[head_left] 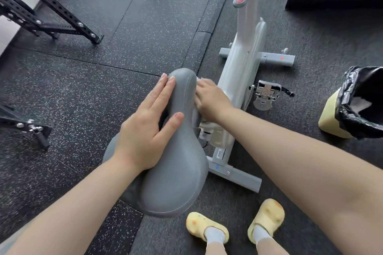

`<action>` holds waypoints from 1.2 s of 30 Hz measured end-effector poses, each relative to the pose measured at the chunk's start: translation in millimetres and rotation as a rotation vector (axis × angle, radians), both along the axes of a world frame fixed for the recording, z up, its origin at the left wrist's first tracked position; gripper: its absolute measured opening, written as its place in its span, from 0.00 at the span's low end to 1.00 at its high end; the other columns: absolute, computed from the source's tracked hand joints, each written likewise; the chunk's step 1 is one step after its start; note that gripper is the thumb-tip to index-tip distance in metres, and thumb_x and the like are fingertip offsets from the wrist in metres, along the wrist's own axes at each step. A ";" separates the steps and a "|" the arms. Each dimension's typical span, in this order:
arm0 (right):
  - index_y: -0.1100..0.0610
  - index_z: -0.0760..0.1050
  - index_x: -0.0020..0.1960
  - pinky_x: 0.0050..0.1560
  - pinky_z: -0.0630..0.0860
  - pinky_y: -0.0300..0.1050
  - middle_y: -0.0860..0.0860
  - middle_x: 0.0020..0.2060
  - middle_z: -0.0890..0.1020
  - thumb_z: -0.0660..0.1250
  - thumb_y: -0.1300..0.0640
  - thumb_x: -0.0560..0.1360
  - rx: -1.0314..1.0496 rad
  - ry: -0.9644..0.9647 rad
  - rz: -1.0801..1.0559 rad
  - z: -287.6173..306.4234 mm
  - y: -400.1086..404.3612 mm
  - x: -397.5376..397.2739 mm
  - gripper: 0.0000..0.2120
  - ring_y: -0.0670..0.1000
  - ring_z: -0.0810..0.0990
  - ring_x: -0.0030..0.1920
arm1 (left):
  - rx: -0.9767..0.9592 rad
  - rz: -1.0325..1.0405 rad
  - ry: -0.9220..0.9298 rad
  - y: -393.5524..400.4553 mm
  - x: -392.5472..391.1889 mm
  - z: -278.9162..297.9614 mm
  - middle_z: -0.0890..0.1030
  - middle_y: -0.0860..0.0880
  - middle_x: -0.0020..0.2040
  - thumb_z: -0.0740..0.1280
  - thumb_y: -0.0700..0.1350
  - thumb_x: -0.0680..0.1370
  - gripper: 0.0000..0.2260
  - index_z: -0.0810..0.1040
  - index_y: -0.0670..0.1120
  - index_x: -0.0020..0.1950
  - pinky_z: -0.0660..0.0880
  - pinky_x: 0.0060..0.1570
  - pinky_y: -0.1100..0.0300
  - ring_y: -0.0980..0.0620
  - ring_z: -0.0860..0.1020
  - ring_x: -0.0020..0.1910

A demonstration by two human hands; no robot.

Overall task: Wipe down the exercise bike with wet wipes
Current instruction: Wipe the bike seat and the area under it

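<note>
1. Grey padded vinyl covers the saddle (165, 163) of the white exercise bike (242, 56), which stands on the dark speckled rubber floor (103, 80); the saddle fills the middle of the scene, its narrow nose pointing away from the person.
2. The left hand (149, 126) lies flat on the saddle's left side, fingers straight and close together along the nose, thumb spread across the top. It presses rather than grasps; nothing is held in it.
3. The right hand (211, 99) is pressed against the saddle's right flank near the nose, fingers curled onto a white wet wipe (200, 80) that peeks out beyond the fingertips. The hand is motion-blurred.
4. Right of the saddle, the bike's metal pedal (267, 91) sticks out from the frame, with the grey floor stabiliser bars before and behind it.
5. Further right of the saddle sits a pale yellow bin (335, 118) lined with a black bag, white scraps inside.
6. Just below the saddle, two yellow clogs (267, 217) with white socks stand on the floor.
7. Far left of the saddle stands a black perforated steel rack (62, 16).
</note>
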State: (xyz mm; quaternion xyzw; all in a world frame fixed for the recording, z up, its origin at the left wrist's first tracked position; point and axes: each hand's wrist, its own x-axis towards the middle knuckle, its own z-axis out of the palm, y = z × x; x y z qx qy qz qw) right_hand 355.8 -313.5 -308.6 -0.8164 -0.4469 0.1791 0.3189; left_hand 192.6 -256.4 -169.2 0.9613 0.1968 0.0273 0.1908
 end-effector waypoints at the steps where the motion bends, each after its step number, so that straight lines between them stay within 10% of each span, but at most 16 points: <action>1: 0.56 0.75 0.62 0.62 0.65 0.49 0.55 0.62 0.76 0.49 0.48 0.81 0.000 0.144 -0.088 1.5 6.7 5.2 0.22 0.58 0.72 0.64 | -0.002 0.002 0.000 -0.2 0.3 0.0 0.50 0.69 0.77 0.52 0.65 0.75 0.30 0.52 0.64 0.77 0.64 0.60 0.61 0.73 0.53 0.72; 7: 0.52 0.80 0.59 0.53 0.75 0.41 0.50 0.52 0.84 0.59 0.54 0.81 0.216 0.588 -0.555 5.2 -26.6 -1.5 0.13 0.49 0.80 0.52 | 0.005 -0.002 -0.009 -0.1 0.3 0.6 0.50 0.70 0.76 0.52 0.65 0.74 0.30 0.52 0.64 0.77 0.64 0.59 0.60 0.74 0.52 0.71; 10: 0.58 0.76 0.63 0.33 0.74 0.26 0.51 0.54 0.82 0.56 0.59 0.83 0.420 1.037 -0.727 7.8 -40.5 -33.0 0.14 0.40 0.79 0.46 | -0.001 0.003 -0.014 -0.2 -0.2 -0.1 0.51 0.70 0.76 0.52 0.65 0.74 0.30 0.53 0.65 0.77 0.66 0.58 0.58 0.73 0.54 0.71; 14: 0.52 0.80 0.58 0.57 0.78 0.50 0.57 0.58 0.81 0.60 0.51 0.80 0.571 1.469 -0.814 7.9 -22.4 -78.2 0.13 0.60 0.75 0.63 | 0.008 0.005 -0.021 -0.4 0.2 -1.4 0.51 0.70 0.76 0.52 0.65 0.75 0.30 0.53 0.65 0.77 0.67 0.58 0.57 0.73 0.54 0.71; 16: 0.59 0.78 0.46 0.49 0.75 0.48 0.53 0.44 0.83 0.60 0.47 0.75 0.393 1.414 -0.846 7.5 -26.9 -99.9 0.16 0.49 0.74 0.43 | 0.006 0.003 -0.020 -0.8 0.0 -1.0 0.51 0.69 0.76 0.52 0.64 0.75 0.30 0.53 0.64 0.77 0.66 0.60 0.58 0.72 0.54 0.72; 23: 0.62 0.77 0.49 0.45 0.74 0.48 0.58 0.44 0.81 0.50 0.57 0.83 0.234 2.046 -0.749 17.3 -51.8 -101.1 0.18 0.58 0.80 0.46 | 0.009 0.020 -0.016 -0.8 0.3 -1.4 0.51 0.70 0.76 0.52 0.65 0.75 0.30 0.52 0.66 0.77 0.67 0.63 0.53 0.70 0.56 0.72; 28: 0.61 0.76 0.65 0.60 0.74 0.51 0.58 0.59 0.81 0.57 0.54 0.81 0.247 2.043 -0.663 43.4 -64.5 -117.8 0.18 0.59 0.78 0.61 | 0.010 0.022 -0.018 0.7 0.4 -0.8 0.50 0.71 0.76 0.52 0.65 0.74 0.30 0.52 0.66 0.77 0.68 0.62 0.53 0.72 0.56 0.70; 36: 0.60 0.83 0.50 0.53 0.79 0.45 0.54 0.47 0.86 0.59 0.59 0.79 0.601 1.690 -0.694 75.4 -94.7 -149.0 0.13 0.51 0.83 0.50 | -0.002 0.019 -0.015 -1.4 -0.1 1.8 0.50 0.68 0.77 0.52 0.64 0.75 0.30 0.51 0.65 0.77 0.67 0.61 0.55 0.71 0.56 0.71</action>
